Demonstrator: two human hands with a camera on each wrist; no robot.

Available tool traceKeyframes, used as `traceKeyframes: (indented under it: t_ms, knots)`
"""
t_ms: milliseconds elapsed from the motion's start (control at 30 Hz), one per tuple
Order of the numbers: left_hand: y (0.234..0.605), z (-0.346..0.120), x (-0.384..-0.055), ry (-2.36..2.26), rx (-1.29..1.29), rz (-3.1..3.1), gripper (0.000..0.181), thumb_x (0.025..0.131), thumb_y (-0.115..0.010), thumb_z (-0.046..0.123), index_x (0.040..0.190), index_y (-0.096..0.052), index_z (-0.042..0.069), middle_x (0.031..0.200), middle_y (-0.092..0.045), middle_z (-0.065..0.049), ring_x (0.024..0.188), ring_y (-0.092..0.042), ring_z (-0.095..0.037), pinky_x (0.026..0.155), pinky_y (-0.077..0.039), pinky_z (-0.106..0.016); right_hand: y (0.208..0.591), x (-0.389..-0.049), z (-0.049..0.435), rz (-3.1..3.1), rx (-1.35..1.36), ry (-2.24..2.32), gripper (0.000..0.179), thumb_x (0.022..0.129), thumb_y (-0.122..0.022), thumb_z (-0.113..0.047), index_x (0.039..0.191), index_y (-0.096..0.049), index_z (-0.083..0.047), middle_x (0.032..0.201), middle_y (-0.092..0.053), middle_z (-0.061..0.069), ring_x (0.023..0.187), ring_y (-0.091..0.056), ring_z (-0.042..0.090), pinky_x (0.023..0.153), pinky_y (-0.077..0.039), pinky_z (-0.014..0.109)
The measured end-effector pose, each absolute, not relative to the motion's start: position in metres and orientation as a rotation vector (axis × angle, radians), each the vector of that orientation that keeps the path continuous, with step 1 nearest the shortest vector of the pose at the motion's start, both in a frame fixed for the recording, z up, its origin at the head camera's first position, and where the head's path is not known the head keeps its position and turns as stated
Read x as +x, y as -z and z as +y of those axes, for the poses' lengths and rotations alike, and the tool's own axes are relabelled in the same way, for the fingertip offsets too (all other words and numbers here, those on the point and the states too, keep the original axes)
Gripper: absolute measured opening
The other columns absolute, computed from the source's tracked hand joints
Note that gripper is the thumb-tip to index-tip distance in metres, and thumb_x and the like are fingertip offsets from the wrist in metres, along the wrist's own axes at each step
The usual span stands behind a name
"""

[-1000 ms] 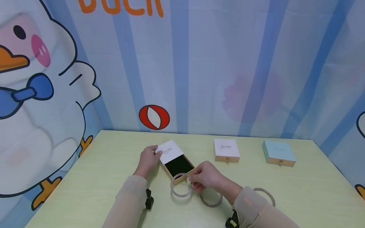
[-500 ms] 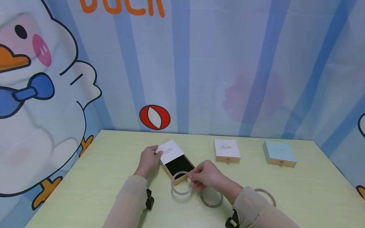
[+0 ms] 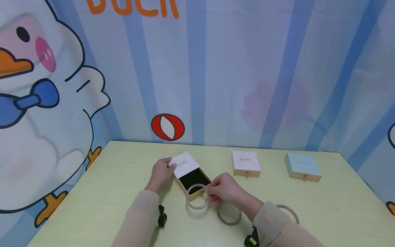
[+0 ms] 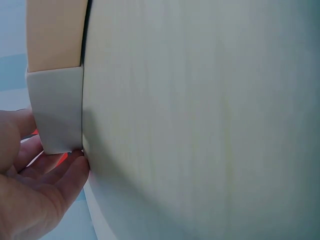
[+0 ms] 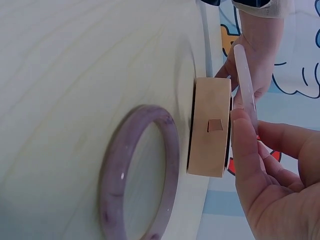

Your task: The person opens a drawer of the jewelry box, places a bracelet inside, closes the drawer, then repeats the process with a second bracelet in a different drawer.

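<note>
My left hand (image 3: 160,174) grips the far left end of a white slide-out box, thumb on top. In the left wrist view, the fingers curl around the end of its white sleeve (image 4: 57,110). The box's tan drawer (image 3: 193,179), lined in black, is pulled out toward me. Between thumb and fingers, my right hand (image 3: 226,188) pinches a pale, translucent bangle (image 3: 197,208). The bangle is raised off the table and overlaps the drawer's near corner in the head view. In the right wrist view, it stands on edge above the drawer front (image 5: 212,125).
A second bangle (image 3: 229,223), mottled purple-grey, lies just below my right hand. Another bangle (image 3: 291,210) is partly hidden by the right sleeve. Farther back stand a closed white box (image 3: 246,160) and a light blue box (image 3: 303,164). A printed cloth (image 3: 222,85) hangs behind the table.
The bangle in my right hand has risen slightly and moved a little toward the drawer. My left hand and the box have stayed in place.
</note>
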State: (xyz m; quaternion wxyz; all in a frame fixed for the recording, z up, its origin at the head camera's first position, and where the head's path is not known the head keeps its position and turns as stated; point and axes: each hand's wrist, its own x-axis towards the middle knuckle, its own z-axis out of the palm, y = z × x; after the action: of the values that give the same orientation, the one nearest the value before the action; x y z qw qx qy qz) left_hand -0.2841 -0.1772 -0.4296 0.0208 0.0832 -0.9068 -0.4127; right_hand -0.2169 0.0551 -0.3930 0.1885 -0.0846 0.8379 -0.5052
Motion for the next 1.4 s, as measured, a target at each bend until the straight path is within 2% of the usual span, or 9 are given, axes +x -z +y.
traceKeyframes:
  t_ms: [500,1200,1400]
  knots:
    - [0.4290,-0.1771,-0.2825,1.290,0.258,-2.809,0.048,0.096,-0.055,0.020,0.137,-0.046,-0.003,0.141,-0.047,-0.020,0.118,-0.050,-0.025,0.099,-0.045,-0.042,0.3937,-0.2177,0.0559,2.360,-0.223,1.458,0.015,0.087,-0.065,-0.007,0.091,-0.070,0.006,0.065,-0.067,0.007,0.053,-0.061,0.010,0.052,-0.055,0.027]
    - [0.4277,-0.1772,-0.2825,1.305,0.266,-2.809,0.048,0.096,-0.055,0.020,0.137,-0.046,-0.002,0.142,-0.046,-0.019,0.128,-0.046,-0.028,0.105,-0.041,-0.045,0.3905,-0.2260,0.0558,2.396,-0.166,1.461,0.013,0.087,-0.064,-0.005,0.089,-0.070,0.005,0.066,-0.067,0.009,0.054,-0.062,0.012,0.053,-0.056,0.028]
    - [0.4273,-0.1765,-0.2813,1.295,0.259,-2.809,0.048,0.096,-0.055,0.020,0.137,-0.046,-0.003,0.141,-0.047,-0.019,0.125,-0.047,-0.027,0.104,-0.042,-0.044,0.3902,-0.2268,0.0559,2.403,-0.169,1.466,0.012,0.087,-0.064,-0.005,0.088,-0.071,0.006,0.065,-0.067,0.009,0.054,-0.062,0.011,0.053,-0.056,0.028]
